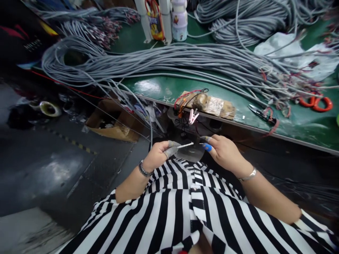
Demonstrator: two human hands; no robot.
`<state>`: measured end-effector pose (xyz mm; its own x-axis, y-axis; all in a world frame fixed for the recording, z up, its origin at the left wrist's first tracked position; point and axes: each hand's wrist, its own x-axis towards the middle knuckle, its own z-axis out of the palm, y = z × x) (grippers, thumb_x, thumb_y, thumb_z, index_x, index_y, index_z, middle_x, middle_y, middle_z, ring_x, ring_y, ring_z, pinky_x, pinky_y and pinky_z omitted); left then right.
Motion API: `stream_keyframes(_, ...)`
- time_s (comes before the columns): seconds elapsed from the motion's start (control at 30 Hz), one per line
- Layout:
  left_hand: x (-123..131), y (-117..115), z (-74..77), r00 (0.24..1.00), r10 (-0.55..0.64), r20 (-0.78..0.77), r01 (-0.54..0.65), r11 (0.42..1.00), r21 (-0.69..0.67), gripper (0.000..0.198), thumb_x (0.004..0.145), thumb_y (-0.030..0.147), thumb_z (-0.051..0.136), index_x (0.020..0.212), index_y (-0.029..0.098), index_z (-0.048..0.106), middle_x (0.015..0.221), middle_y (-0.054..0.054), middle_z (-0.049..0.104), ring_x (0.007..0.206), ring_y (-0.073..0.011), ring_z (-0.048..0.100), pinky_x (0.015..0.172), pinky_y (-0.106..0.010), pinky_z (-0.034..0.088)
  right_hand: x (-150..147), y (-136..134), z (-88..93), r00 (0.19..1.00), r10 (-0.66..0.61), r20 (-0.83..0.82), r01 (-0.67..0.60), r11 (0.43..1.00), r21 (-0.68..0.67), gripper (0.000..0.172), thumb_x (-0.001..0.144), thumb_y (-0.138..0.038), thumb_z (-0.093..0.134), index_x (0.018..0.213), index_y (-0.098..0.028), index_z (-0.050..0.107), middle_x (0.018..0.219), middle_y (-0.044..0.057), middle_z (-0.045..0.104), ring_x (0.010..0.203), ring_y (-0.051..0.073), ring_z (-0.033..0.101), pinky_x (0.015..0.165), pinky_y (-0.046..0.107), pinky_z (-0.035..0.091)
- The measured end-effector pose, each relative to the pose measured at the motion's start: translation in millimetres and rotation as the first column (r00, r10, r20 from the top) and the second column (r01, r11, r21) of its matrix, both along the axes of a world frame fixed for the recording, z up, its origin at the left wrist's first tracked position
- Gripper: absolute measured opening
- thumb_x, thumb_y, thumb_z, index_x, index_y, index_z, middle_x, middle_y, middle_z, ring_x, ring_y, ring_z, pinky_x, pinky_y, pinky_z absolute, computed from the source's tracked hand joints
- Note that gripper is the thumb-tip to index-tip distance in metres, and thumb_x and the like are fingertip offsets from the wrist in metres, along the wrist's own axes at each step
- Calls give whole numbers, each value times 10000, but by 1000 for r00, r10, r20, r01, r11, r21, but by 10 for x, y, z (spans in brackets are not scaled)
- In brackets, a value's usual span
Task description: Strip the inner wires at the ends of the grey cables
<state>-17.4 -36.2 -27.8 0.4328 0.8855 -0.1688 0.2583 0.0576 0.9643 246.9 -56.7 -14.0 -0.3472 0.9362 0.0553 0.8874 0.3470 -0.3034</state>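
Note:
In front of the striped shirt, my left hand [158, 153] pinches a thin grey cable [185, 145] between finger and thumb, both in grey covers. The cable's end points right, toward my other hand. My right hand [227, 153] is closed in a pinch, a grey cover on one finger and a blue one on the thumb. A short, thin sliver juts left from its fingertips, too small to name. A small gap separates this sliver from the cable end. Just beyond both hands, a pink clip [193, 116] hangs at the table edge.
A long bundle of grey cables [159, 60] lies across the green table [159, 88]. Near the front edge are a wooden block with wires [219, 107], cutting pliers [261, 113] and orange-handled scissors [316, 102]. A bottle [180, 21] stands behind. Below left sits a cardboard box [116, 130].

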Motion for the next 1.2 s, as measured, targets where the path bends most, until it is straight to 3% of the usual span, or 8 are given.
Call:
stream_keyframes(0.13,-14,-11,28,999,32,-3,-32,999,-36,329,809,378,617,981,107,688,923,-82,714,826,-168,646,789,-269,510,-35,-18,90,997,-15,75,2,985,172,344,926,-396,417,882,-164,668,795,74,604,703,175,439,659,316,270)
stream_keyframes(0.27,7,-10,69,999,27,-30,-28,999,-38,333,801,374,627,983,104,694,892,-79,713,807,-168,643,764,-261,508,-69,-6,152,997,-17,82,-3,971,241,314,911,-383,448,811,-173,659,769,64,605,710,180,412,662,329,244)
stream_keyframes(0.6,16,22,127,999,21,-47,-22,1000,-19,339,785,386,636,970,111,706,862,-67,714,776,-159,638,728,-248,514,-107,38,179,992,27,126,-58,967,248,286,896,-373,467,793,-183,655,789,68,607,734,186,409,671,340,230)
stream_keyframes(0.9,31,19,140,998,6,-61,-5,1000,12,308,789,372,627,956,127,707,887,-68,719,805,-169,650,756,-261,533,-145,59,128,992,104,66,-114,975,190,263,893,-357,474,858,-182,668,800,60,600,742,183,418,678,333,250)
stream_keyframes(1.2,-9,12,142,997,28,-73,-26,999,20,326,787,381,627,971,125,710,900,-68,722,820,-176,654,772,-262,529,-95,73,134,993,42,113,-69,967,246,297,897,-376,464,784,-180,656,813,72,605,747,193,411,682,340,251)
